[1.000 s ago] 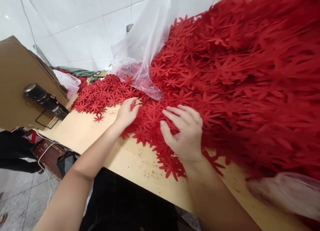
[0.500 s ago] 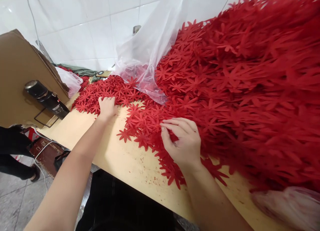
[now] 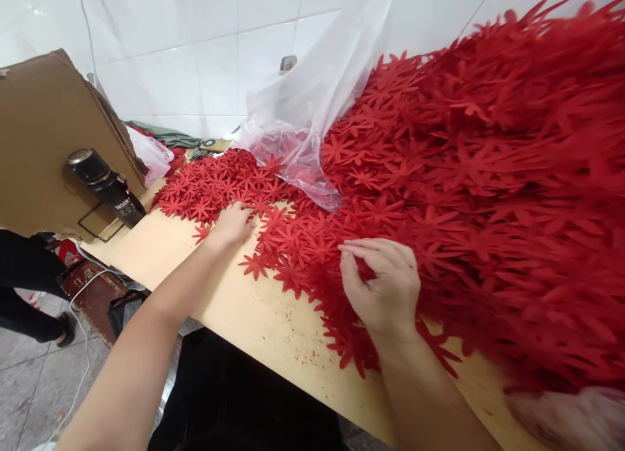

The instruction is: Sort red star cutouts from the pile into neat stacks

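Plastic bag over red cut-outs, black flask near brown cardboard.

Black flask: located at the left edge of the surface, beside the cardboard panel. Tiled wall: behind the rear edge.

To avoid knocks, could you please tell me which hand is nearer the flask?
Left. The left hand is right of the flask, apart from it; the right hand is farther right, over the red shapes.

Red cutouts lie between both hands
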The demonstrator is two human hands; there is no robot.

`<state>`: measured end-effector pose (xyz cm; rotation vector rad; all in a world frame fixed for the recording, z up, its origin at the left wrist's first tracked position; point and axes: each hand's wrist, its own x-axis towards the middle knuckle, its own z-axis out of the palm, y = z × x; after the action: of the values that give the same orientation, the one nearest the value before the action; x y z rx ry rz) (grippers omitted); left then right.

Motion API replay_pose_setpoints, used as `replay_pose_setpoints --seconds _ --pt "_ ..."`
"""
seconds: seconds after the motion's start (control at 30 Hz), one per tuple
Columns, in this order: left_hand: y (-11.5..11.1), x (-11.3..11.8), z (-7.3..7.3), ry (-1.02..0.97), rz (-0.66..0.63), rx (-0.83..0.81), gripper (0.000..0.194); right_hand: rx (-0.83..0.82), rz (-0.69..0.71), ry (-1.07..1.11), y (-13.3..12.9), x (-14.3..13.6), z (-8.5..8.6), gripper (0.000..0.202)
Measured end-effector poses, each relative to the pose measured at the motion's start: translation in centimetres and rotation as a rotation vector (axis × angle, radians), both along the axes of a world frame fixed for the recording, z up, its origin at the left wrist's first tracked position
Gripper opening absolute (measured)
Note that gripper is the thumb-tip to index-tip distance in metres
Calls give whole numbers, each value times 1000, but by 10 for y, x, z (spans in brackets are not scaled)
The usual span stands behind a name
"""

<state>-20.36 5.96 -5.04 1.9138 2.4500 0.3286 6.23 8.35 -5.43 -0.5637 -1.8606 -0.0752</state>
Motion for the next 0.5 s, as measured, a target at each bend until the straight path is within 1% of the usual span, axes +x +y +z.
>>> replay_pose_setpoints --seconds 0.1,0.23,0.33,0.43,0.5 --pt "-3 0 -5 -22 5 52 36 -5 -13 -1 0 0 -1 7" --pt "-4 -7 -4 -76 16 144 36 -24 -24 9 -2 1 3 9" --pt "-2 -14 1 -172 48 261 38 -46 -30 7 -7 1 12 11" --pt "3 -20 10 -263 61 365 39 -73 -26 -26 -13 0 21 13" --pt "6 -18 19 -405 73 442 39 -108 -18 -47 -17 -3 26 16"
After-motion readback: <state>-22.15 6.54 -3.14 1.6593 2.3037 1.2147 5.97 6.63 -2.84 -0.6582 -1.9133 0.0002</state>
